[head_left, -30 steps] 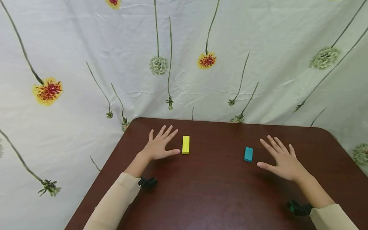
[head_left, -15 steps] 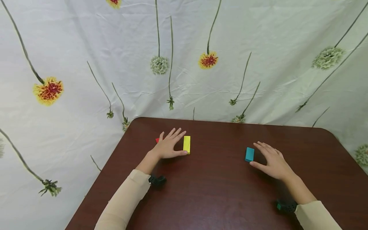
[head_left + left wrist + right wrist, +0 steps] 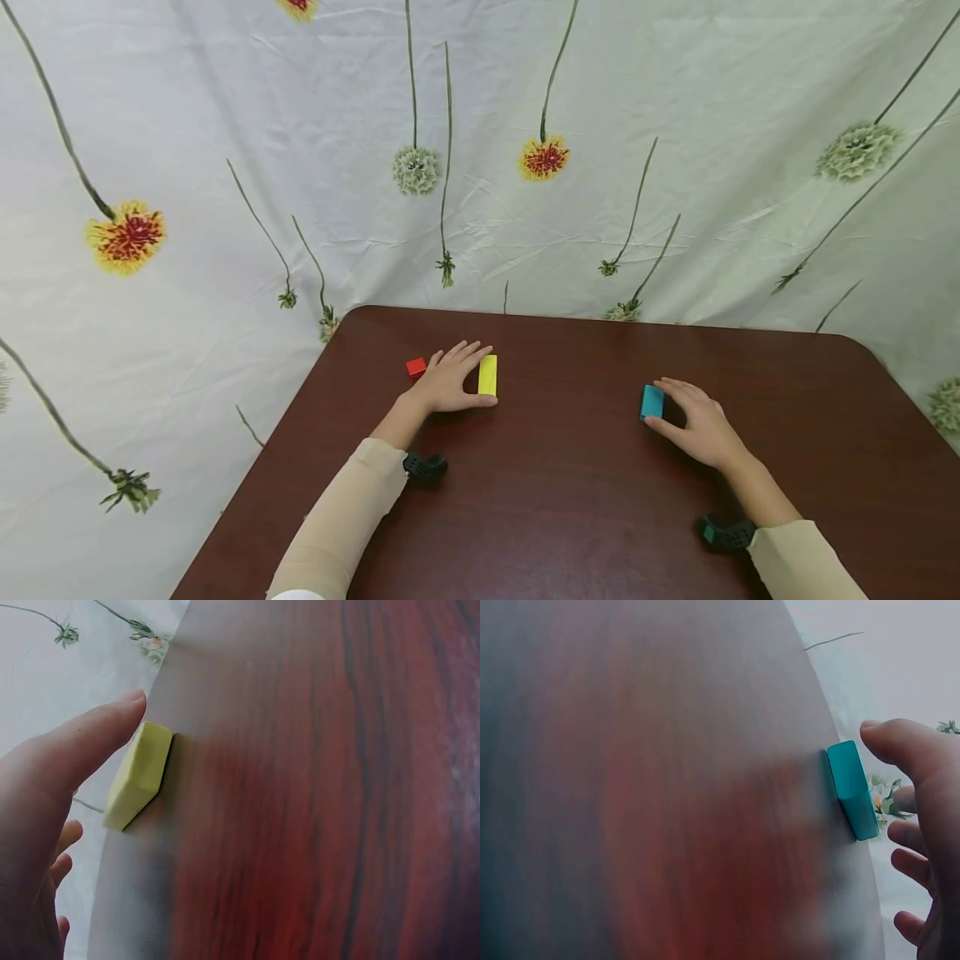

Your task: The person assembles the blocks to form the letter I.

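Observation:
A yellow rectangular block (image 3: pixel 487 375) lies lengthwise on the dark table. My left hand (image 3: pixel 446 385) is at its left side, thumb by the near end and fingertips by the far end; the left wrist view shows the thumb (image 3: pixel 97 735) beside the yellow block (image 3: pixel 142 772). Just behind that hand sits a small red block (image 3: pixel 416 367), partly covered by the fingers. Further right lies a blue block (image 3: pixel 652 402). My right hand (image 3: pixel 701 423) spreads around its right side, thumb at the near corner; the right wrist view has the blue block (image 3: pixel 851 787) next to the thumb (image 3: pixel 892 742).
The dark brown wooden table (image 3: pixel 555 500) has rounded far corners. A white cloth (image 3: pixel 337 108) printed with flowers hangs behind it. Each wrist wears a black band, such as the left band (image 3: pixel 425 468) and right band (image 3: pixel 726 533).
My left hand has moved right to the yellow block, uncovering the red block. My right hand has moved left to the blue block, its fingers drawing closer together. The blocks stay in place.

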{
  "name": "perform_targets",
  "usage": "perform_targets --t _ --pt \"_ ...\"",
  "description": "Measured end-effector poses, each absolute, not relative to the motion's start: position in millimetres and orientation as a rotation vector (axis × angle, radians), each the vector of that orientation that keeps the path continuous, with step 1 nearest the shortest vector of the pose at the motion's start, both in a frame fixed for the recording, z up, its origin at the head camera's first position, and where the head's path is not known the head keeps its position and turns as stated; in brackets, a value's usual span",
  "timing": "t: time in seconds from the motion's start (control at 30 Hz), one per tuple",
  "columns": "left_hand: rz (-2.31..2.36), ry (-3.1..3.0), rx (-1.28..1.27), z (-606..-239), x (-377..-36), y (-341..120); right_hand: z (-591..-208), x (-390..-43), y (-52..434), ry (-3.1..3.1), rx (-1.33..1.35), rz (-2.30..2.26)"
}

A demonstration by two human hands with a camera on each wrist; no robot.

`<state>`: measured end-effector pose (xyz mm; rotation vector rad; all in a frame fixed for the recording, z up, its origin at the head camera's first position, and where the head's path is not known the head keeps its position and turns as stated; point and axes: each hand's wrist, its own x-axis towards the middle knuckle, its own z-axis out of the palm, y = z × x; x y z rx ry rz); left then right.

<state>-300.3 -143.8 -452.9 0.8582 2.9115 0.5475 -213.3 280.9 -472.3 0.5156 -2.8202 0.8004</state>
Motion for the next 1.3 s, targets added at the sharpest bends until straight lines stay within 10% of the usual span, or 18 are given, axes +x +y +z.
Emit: perform_targets --t 1.3 --pt "0.856 2.861 0.82 -481 -312 -139 -493 -217 278 -2.705 0.373 0.982"
